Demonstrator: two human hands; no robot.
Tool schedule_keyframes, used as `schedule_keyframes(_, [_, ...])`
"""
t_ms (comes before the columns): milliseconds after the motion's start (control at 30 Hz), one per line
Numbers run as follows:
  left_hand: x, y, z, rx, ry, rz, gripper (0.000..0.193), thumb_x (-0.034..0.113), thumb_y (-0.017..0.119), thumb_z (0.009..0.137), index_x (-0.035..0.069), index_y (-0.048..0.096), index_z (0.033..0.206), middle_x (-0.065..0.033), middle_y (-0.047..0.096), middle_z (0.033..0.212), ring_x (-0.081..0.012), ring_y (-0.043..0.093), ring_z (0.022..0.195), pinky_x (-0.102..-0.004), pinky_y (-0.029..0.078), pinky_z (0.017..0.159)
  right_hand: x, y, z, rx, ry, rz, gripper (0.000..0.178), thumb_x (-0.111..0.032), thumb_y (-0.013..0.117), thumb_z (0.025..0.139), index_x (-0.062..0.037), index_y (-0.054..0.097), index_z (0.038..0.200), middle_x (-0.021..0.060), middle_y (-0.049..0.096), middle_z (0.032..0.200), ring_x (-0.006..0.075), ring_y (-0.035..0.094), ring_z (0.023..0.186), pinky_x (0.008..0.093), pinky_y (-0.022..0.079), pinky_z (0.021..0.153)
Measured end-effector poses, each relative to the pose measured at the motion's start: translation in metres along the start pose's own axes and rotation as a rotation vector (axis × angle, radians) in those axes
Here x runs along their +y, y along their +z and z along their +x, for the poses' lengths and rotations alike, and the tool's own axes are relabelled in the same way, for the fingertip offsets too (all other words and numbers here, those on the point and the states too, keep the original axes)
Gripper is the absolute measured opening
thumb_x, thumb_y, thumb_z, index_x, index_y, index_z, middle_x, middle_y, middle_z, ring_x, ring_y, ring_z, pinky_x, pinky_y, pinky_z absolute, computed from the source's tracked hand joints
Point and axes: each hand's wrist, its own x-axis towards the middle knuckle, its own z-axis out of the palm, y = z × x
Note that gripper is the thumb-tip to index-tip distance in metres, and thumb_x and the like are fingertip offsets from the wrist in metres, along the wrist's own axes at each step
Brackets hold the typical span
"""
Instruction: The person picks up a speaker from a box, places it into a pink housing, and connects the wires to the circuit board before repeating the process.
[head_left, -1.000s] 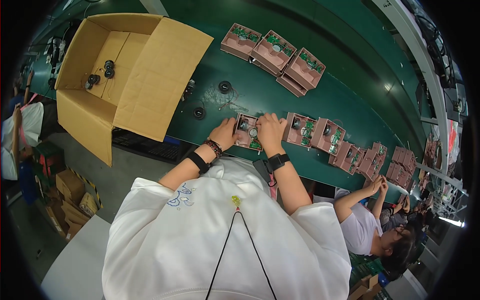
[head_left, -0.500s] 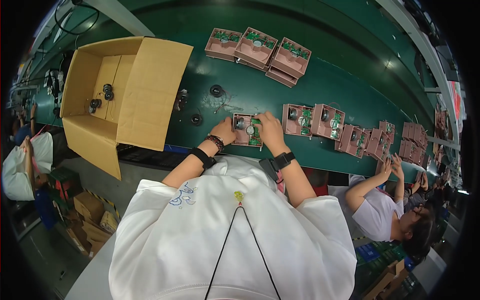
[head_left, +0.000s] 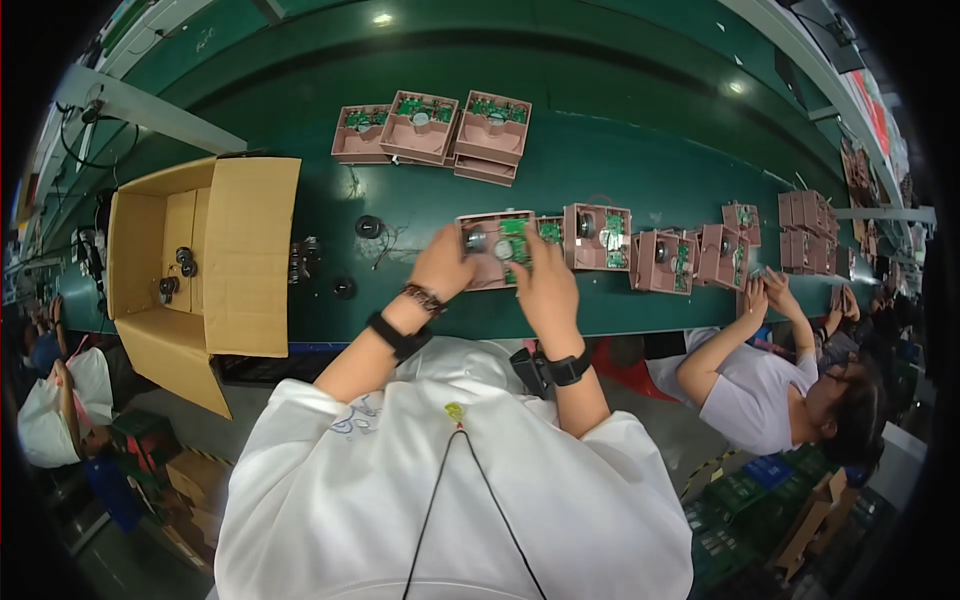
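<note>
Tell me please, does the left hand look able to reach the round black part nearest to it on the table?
Probably yes: only thin wires lie between the left hand and the round black part, but that hand touches the pink housing.

The left hand (head_left: 443, 262) hides the left edge of the pink case (head_left: 490, 264); the right hand (head_left: 549, 292) covers part of its right side. Right of this case, a second case (head_left: 549, 229) is partly hidden. Below it, the white shirt (head_left: 450, 510) runs off the picture.

Moderate light, glare on green panel (head_left: 560, 50), edges bent, corners black, fingers (head_left: 540, 250) slightly blurred
</note>
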Motion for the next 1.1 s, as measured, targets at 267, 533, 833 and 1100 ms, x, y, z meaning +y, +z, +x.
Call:
schedule_keyframes(267, [0.039,0.051,0.031,0.003,-0.084,-0.020,0.041,0.015,0.059,0.070,0.000,0.042,0.104,-0.0242,0.051,0.098,-0.0411,0.052,0.090,-0.0471,0.044,0.076,0.037,-0.015,-0.004,0.252,-0.099,0.042,0.031,-0.007,0.060,0.076,-0.0020,0.053,0.105,0.0180,0.050,0.102,0.0351,0.050,0.095,0.0393,0.041,0.081])
schedule_keyframes(533, [-0.039,0.000,-0.002,0.162,-0.031,-0.198,0.028,0.022,0.060,0.076,0.004,0.055,0.096,-0.0170,0.053,0.094,-0.0350,0.054,0.086,-0.0389,0.046,0.075,-0.048,0.026,0.041,-0.053,-0.374,0.269,0.031,-0.009,0.061,0.075,-0.0033,0.053,0.105,0.0169,0.050,0.102,0.0341,0.049,0.096,0.0397,0.042,0.078])
schedule_keyframes(833, [-0.146,-0.055,-0.069,0.324,-0.274,-0.081,0.014,0.010,0.059,0.076,0.007,0.055,0.089,-0.0106,0.055,0.085,-0.0291,0.056,0.080,-0.0375,0.047,0.066,-0.070,0.065,0.190,0.386,-0.151,-0.066,0.037,-0.015,0.064,0.073,0.0018,0.048,0.102,0.0176,0.050,0.096,0.0351,0.049,0.090,0.0411,0.042,0.073])
schedule_keyframes(1100, [-0.124,-0.056,-0.064,0.154,-0.076,-0.200,0.010,0.009,0.057,0.077,0.007,0.055,0.087,-0.0084,0.055,0.084,-0.0277,0.057,0.077,-0.0370,0.047,0.066,-0.053,0.085,0.278,0.006,-0.351,-0.388,0.020,-0.024,0.053,0.082,-0.0095,0.061,0.094,0.0099,0.058,0.096,0.0328,0.054,0.092,0.0418,0.043,0.078])
